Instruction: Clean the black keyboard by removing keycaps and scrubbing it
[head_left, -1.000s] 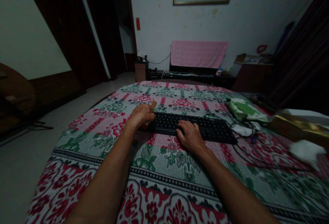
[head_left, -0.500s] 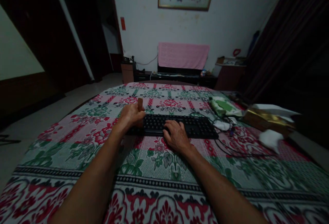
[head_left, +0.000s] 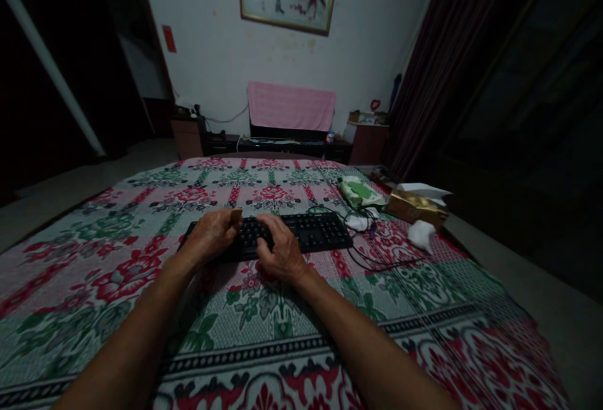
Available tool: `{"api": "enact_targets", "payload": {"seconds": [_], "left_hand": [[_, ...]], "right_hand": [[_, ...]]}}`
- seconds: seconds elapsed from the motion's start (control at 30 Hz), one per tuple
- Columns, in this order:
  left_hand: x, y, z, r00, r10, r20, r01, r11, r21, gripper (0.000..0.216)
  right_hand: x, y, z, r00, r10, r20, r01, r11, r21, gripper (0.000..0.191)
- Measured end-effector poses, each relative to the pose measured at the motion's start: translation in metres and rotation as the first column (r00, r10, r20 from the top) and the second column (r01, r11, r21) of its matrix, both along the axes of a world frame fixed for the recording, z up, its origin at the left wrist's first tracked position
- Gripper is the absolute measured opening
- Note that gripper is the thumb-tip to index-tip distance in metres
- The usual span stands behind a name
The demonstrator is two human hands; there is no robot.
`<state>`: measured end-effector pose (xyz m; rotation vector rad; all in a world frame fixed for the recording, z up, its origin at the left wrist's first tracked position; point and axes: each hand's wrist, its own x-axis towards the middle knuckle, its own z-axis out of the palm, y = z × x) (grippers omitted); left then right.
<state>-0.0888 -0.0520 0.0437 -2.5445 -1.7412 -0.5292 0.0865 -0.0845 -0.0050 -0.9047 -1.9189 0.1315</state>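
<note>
A black keyboard lies across the flowered tablecloth in front of me. Over its left end, my left hand is closed around a small brown, wooden-looking piece. Only its end shows past my fingers, so its kind is hidden. My right hand rests on the middle of the keyboard, fingers reaching over the keys toward the far edge and thumb apart. It touches the keyboard without wrapping around anything.
Right of the keyboard lie black cables, a green-and-white packet, a gold tissue box and a crumpled white tissue. The tablecloth covers the table. Beyond it, a pink cloth hangs over a dark screen.
The view has turned right, so everything sits farther left. The brown piece in my left hand has tipped from upright to lower. My right hand has shifted left along the keyboard, closer to my left.
</note>
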Motion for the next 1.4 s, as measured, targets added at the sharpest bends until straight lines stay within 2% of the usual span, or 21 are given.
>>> {"api": "enact_targets", "payload": {"seconds": [0.17,0.37,0.47,0.53,0.63,0.73,0.8,0.93,1.1,1.2,1.4], "left_hand": [[0.004,0.001,-0.01,0.997,-0.074,-0.019,0.075,0.997,0.016,0.032],[0.009,0.001,-0.02,0.987,-0.114,0.112,0.113,0.993,0.016,0.034],[0.012,0.002,-0.025,0.984,-0.126,0.127,0.125,0.992,0.021,0.031],[0.013,0.002,-0.027,0.986,-0.127,0.104,0.125,0.992,0.025,0.032],[0.012,-0.001,-0.022,0.992,-0.127,-0.007,0.127,0.991,0.031,0.033],[0.012,-0.008,-0.013,0.99,-0.032,-0.134,0.039,0.998,0.046,0.035],[0.014,-0.011,-0.011,0.988,0.012,-0.153,0.0,0.997,0.078,0.034],[0.02,-0.012,-0.016,0.996,-0.032,-0.082,0.042,0.992,0.123,0.032],[0.029,-0.012,-0.025,0.992,-0.126,-0.001,0.126,0.987,0.097,0.032],[0.033,-0.013,-0.028,0.985,-0.17,0.034,0.166,0.981,0.099,0.031],[0.051,-0.004,-0.034,0.969,-0.223,0.102,0.205,0.965,0.163,0.032]], "right_hand": [[-0.003,-0.007,0.012,0.995,0.07,-0.075,-0.068,0.997,0.025,0.032],[-0.006,-0.008,0.015,0.994,0.018,-0.109,-0.025,0.998,-0.061,0.025],[-0.007,-0.004,0.013,0.992,-0.03,-0.126,0.016,0.994,-0.111,0.019],[-0.008,-0.002,0.012,0.991,-0.05,-0.126,0.031,0.989,-0.147,0.015],[-0.008,-0.002,0.013,0.994,-0.007,-0.107,-0.014,0.982,-0.19,0.016],[-0.009,-0.004,0.015,0.992,0.054,-0.11,-0.078,0.97,-0.23,0.021],[-0.01,-0.006,0.017,0.992,0.046,-0.117,-0.074,0.967,-0.244,0.022],[-0.008,-0.009,0.021,0.998,-0.031,-0.052,0.018,0.972,-0.236,0.019],[-0.004,-0.018,0.028,0.985,-0.128,0.115,0.149,0.97,-0.195,0.023],[-0.002,-0.02,0.033,0.947,-0.215,0.241,0.271,0.934,-0.234,0.025],[0.014,-0.009,0.034,0.862,-0.306,0.403,0.458,0.812,-0.362,0.023]]}}
